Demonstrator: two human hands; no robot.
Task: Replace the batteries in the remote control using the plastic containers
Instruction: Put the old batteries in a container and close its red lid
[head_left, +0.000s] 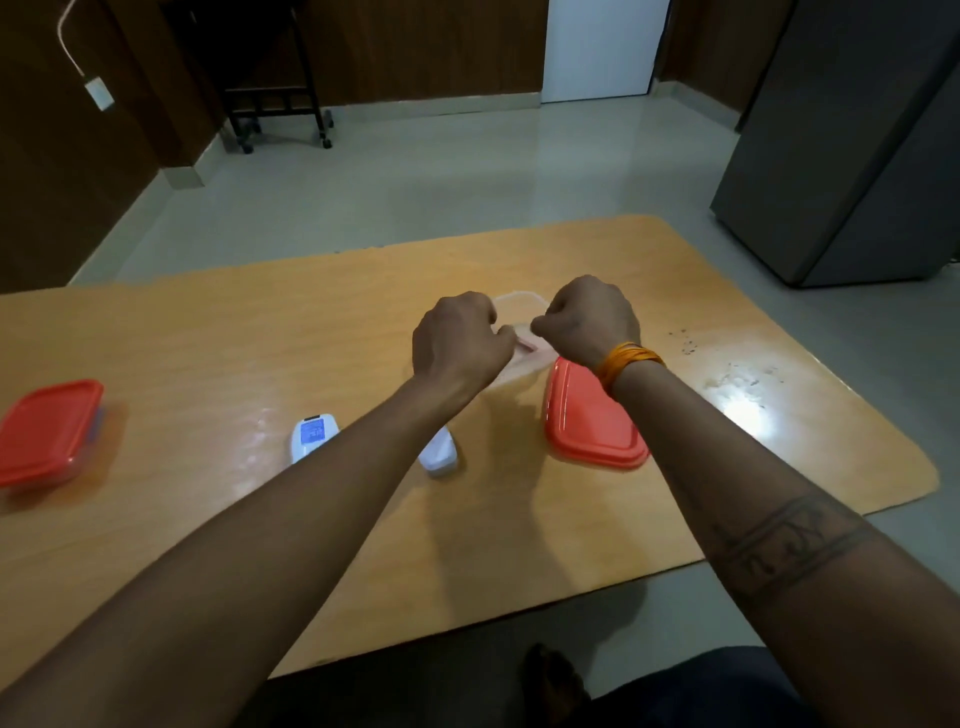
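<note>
While both forearms reach out over the wooden table (208, 364), the head camera shows the left hand (457, 340) and the right hand (589, 319) held knuckles-up, side by side, above an open clear container (519, 300) whose rim shows between them. Both hands have their fingers curled under. Each seems to pinch something small and pale between the two hands, but it is blurred and mostly hidden, so I cannot tell what it is, or whether the grip is firm.

The container's red lid (592, 421) lies flat on the table just beside it, on the near side, partly under the right wrist with its orange band (626, 361). The remote control (311, 436), white with a small lit screen, lies nearer the person under the left forearm. A second white piece (440, 452), possibly its battery cover or its other end, shows on the far side of that arm. A second container with its red lid on (47, 428) stands well apart at the left edge of the table.

My judgement is that the step in hand is taking batteries out of the open container, or dropping them in; which one is unclear. The next move likely calls for carrying the small things back to the remote without dropping them, then turning each battery the right way for its slot.
</note>
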